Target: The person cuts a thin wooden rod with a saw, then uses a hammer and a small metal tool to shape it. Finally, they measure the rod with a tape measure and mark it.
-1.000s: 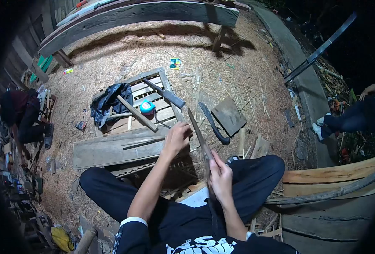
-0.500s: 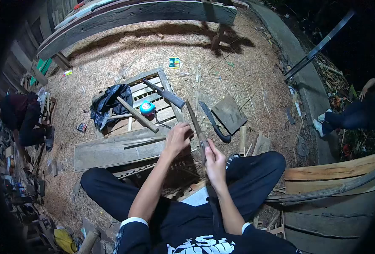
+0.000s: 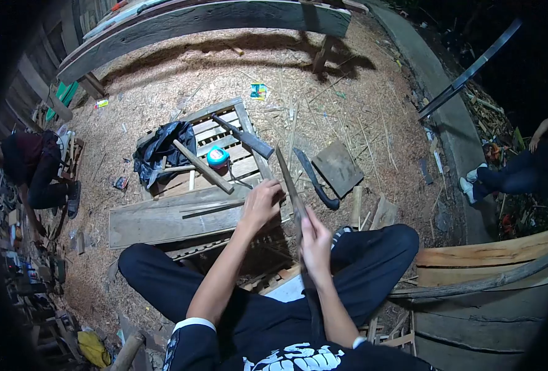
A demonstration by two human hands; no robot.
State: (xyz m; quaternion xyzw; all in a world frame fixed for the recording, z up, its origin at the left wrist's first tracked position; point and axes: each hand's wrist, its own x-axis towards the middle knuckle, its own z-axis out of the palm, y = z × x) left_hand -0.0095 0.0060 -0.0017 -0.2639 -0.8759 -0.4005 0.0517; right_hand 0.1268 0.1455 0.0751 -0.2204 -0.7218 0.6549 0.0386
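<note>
My right hand (image 3: 316, 243) is wrapped around the lower end of a long thin bamboo strip (image 3: 288, 181) — it slants up over my lap. My left hand (image 3: 260, 204) pinches its side above a weathered grey wooden plank (image 3: 162, 221).

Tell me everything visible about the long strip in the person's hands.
The strip is long, thin and flat, brownish, apparently bamboo or wood. It slants up and away from the person, its pointed tip above the pallet. The left hand touches its middle; the right hand grips it lower, hiding that end.
</note>
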